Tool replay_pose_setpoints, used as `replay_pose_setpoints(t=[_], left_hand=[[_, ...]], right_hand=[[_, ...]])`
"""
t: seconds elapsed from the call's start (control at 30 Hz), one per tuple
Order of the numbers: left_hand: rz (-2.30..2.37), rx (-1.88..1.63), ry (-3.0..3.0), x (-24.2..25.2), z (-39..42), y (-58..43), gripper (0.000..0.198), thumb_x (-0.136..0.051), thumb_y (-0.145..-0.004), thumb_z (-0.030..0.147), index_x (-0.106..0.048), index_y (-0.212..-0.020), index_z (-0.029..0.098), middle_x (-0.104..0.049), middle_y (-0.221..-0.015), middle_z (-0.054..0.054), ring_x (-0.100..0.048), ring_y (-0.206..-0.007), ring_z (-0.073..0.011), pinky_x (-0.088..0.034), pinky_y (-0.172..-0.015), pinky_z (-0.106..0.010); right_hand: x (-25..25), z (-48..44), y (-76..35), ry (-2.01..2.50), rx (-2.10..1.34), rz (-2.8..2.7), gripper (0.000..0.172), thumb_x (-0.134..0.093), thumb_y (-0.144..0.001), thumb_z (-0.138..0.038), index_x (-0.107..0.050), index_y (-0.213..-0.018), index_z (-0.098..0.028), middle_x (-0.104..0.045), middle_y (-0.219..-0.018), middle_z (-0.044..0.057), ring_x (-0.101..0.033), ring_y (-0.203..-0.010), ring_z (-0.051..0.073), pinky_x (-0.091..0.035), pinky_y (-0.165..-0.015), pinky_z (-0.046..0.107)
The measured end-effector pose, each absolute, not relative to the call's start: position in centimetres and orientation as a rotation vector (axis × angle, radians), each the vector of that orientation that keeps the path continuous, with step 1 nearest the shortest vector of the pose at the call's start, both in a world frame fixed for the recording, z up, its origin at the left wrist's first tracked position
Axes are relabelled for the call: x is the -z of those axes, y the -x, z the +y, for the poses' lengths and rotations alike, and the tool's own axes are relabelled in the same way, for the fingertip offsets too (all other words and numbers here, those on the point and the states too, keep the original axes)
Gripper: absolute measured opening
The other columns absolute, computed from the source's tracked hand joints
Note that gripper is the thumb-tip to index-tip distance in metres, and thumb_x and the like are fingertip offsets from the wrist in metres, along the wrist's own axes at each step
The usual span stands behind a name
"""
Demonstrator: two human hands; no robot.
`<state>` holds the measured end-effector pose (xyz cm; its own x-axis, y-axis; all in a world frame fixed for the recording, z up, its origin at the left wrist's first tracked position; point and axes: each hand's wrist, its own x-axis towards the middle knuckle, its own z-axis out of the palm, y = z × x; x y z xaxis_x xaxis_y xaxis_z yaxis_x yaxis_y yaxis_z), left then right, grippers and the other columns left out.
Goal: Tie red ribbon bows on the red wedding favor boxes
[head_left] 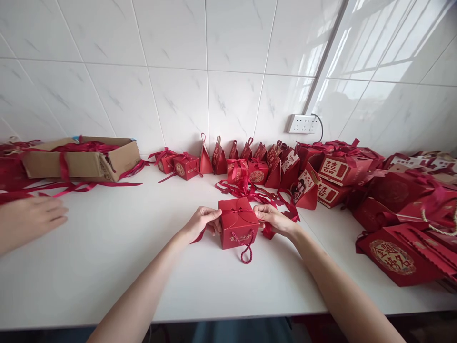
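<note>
A small red gift box [238,224] with a red cord handle stands on the white table [143,257] in front of me. My left hand [202,221] grips its left side with fingers curled on the top edge, a red ribbon trailing under the palm. My right hand [274,219] holds the box's right top edge, fingers closed, with red ribbon [267,232] beneath it.
Another person's hand [30,218] rests at the left edge. A cardboard box [80,159] draped with red ribbons sits back left. Several small red boxes [246,164] line the tiled wall; larger red boxes [396,224] pile at right. A power strip [302,124] hangs on the wall.
</note>
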<state>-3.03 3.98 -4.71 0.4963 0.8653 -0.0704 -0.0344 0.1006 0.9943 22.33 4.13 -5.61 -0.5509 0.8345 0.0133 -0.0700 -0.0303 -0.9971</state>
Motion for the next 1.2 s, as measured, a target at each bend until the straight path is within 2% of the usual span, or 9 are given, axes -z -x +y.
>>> replay_pose_setpoints(t=[1.2], left_hand=[[0.806,-0.788,-1.298,4.82,4.04,3.08,0.048,-0.069,-0.065,0.055,-0.057,-0.05,0.012,-0.062,-0.049,-0.005,-0.058,-0.044,-0.0138,-0.039,-0.039,-0.021]], right_hand=[[6.07,4.45,-22.5,0.763,-1.697,-1.55,0.042,-0.071,-0.071,-0.048,-0.047,-0.058,-0.017,-0.046,-0.051,-0.006,-0.041,-0.045,0.005,-0.029,-0.048,0.021]])
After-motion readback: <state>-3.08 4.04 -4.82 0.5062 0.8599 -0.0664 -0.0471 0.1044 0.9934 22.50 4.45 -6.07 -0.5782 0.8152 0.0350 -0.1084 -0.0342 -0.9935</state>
